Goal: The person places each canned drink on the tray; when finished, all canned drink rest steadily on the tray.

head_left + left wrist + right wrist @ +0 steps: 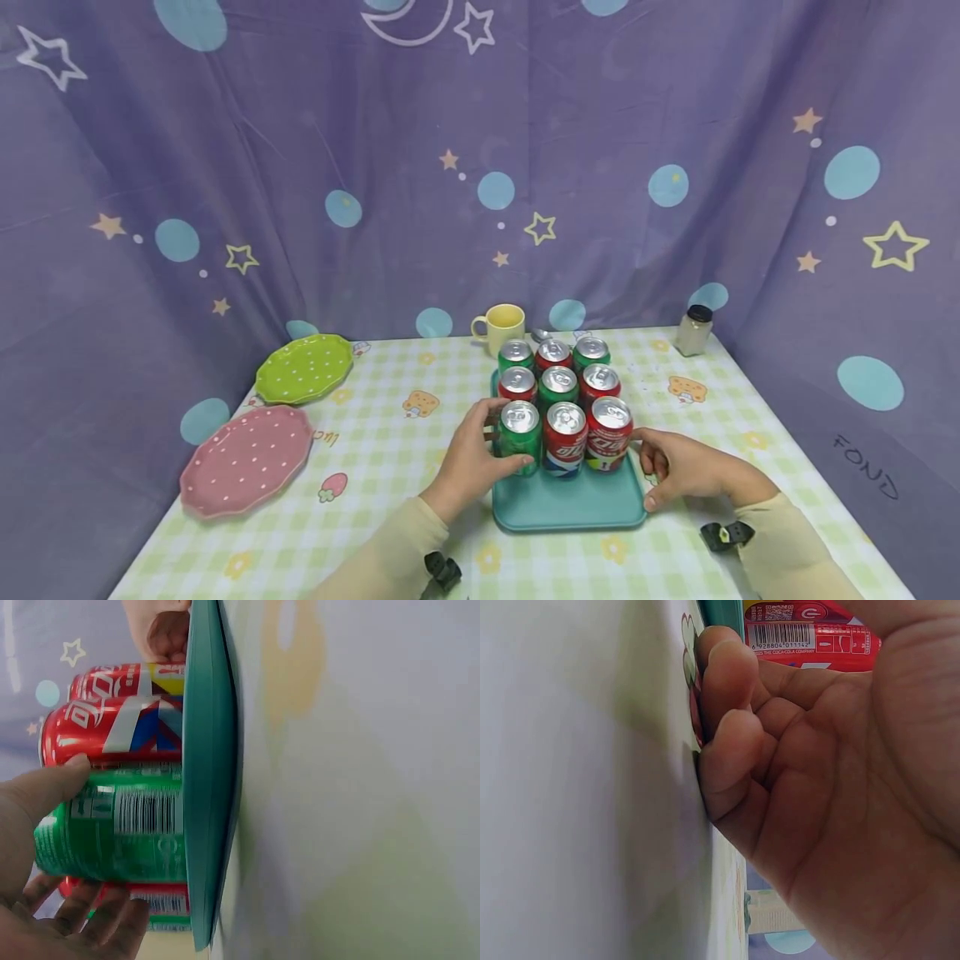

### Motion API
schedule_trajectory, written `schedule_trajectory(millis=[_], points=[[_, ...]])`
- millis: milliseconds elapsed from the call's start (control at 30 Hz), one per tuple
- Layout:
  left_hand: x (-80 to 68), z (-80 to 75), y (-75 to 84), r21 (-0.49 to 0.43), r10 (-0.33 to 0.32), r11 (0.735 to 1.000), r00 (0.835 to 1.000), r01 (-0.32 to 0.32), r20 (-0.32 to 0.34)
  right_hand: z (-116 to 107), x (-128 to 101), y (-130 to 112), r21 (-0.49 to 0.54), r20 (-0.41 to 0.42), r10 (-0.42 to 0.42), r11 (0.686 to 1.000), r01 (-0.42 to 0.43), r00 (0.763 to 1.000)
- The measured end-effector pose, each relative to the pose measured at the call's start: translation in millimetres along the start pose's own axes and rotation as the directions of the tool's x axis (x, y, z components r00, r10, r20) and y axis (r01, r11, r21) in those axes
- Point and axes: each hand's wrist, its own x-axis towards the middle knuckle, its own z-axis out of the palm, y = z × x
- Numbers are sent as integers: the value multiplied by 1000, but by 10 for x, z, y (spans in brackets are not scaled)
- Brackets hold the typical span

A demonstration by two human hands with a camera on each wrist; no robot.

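A teal tray (570, 507) on the checked tablecloth carries several red and green soda cans standing upright in three rows. My left hand (476, 454) grips the front-left green can (520, 435). The left wrist view shows the thumb on one side of this green can (120, 832) and the fingers (97, 922) on the other, with a red can (112, 731) beside it. My right hand (678, 471) lies on the cloth at the tray's right edge, beside the front-right red can (609, 433). Its fingers (731, 750) curl into the palm and hold nothing.
A yellow mug (501, 327) stands behind the tray, with a spoon (542, 335) next to it. A small shaker jar (693, 330) is at the back right. A green plate (303, 367) and a pink plate (246, 458) lie at the left. Purple curtains enclose the table.
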Motion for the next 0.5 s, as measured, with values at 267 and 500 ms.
schedule_trajectory(millis=[267,500], points=[[10,-420,-141,128,54,990,998,-52,-15,13,-7,-24,5,-18,5,1000,-5,1000],[-68,-1034,-461,383,222,904,974,-190,-42,-53,-76,-24,-68,-215,-27,998,13,976]])
